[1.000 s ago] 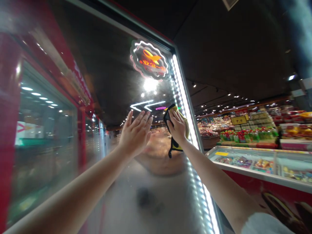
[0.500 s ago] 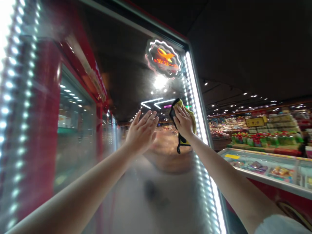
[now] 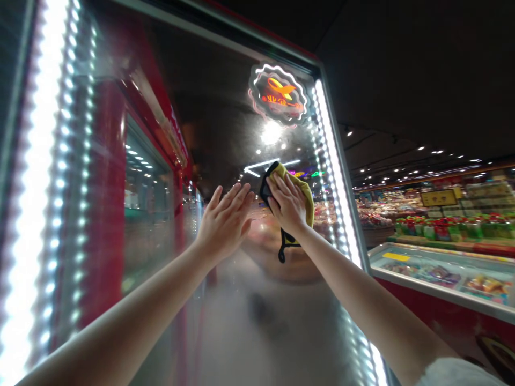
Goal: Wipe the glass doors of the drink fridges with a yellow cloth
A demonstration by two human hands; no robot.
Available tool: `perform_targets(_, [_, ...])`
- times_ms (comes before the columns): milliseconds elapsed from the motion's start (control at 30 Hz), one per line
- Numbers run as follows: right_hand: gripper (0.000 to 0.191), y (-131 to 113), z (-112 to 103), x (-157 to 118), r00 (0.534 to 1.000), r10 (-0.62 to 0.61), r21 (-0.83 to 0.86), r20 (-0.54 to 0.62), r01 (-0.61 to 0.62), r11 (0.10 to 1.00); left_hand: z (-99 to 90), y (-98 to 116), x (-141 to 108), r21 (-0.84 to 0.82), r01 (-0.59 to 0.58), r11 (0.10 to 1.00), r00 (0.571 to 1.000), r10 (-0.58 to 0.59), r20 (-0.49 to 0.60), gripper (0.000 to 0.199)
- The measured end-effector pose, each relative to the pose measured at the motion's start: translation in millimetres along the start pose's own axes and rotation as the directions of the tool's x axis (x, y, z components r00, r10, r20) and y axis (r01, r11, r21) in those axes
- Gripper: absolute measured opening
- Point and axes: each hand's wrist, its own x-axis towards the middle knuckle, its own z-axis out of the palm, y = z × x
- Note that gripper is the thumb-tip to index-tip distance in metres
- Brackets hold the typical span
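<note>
A glass panel (image 3: pixel 225 332) in a metal frame stands before me, full of reflections. My left hand (image 3: pixel 224 224) rests on it palm down, fingers stretched out and holding nothing. To its right, my right hand (image 3: pixel 287 205) presses a folded yellow-and-black cleaning cloth (image 3: pixel 308 197) against the glass. A black-edged corner with a small loop hangs below that wrist. The underside of the cloth is hidden. Above both hands glows a scalloped sign (image 3: pixel 279 95) with orange markings.
Bright LED strips (image 3: pixel 336 163) run along the panel's right and left edges. At right stands a chest freezer (image 3: pixel 426 276) with packaged goods inside. Behind it are rows of bottles (image 3: pixel 446 228) and a yellow sign (image 3: pixel 438 198). Red cabinets (image 3: pixel 108 198) show at left through or in the glass.
My right hand has slid the cloth leftward over the glass, closer to my left hand. The view has turned slightly left, showing more of the left light strip. My left hand stays spread.
</note>
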Motion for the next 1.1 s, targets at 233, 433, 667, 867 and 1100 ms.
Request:
perform_targets(233, [0.046,5,-13,-23,0.997,0.059,0.033,-0.051,-0.057,0.998,-16.8,-12,-28,0.035,0.039,0.999,0.999,-0.039,0.0,0.057])
perform_targets(433, [0.052,-56,10,9,0.98,0.182,0.035,-0.074,-0.18,0.983,-19.4,-15,-38,0.029,0.087,0.996,0.996,-0.086,-0.039,0.061])
perform_targets(667, [0.05,-64,-6,-33,0.993,-0.11,0.055,0.054,0.107,0.993,-27.1,-19,-54,0.02,0.105,0.994,0.991,-0.103,-0.084,0.067])
perform_targets(867, [0.052,-103,14,13,0.986,0.163,0.084,-0.039,-0.159,0.984,-35.9,-31,-64,0.008,0.163,0.987,0.98,-0.16,-0.117,0.073])
perform_targets(1100, [0.047,-105,-1,-18,0.97,-0.23,0.112,0.085,0.22,0.969,-46.6,-38,-83,0.024,0.203,0.979,0.972,-0.199,-0.121,0.074])
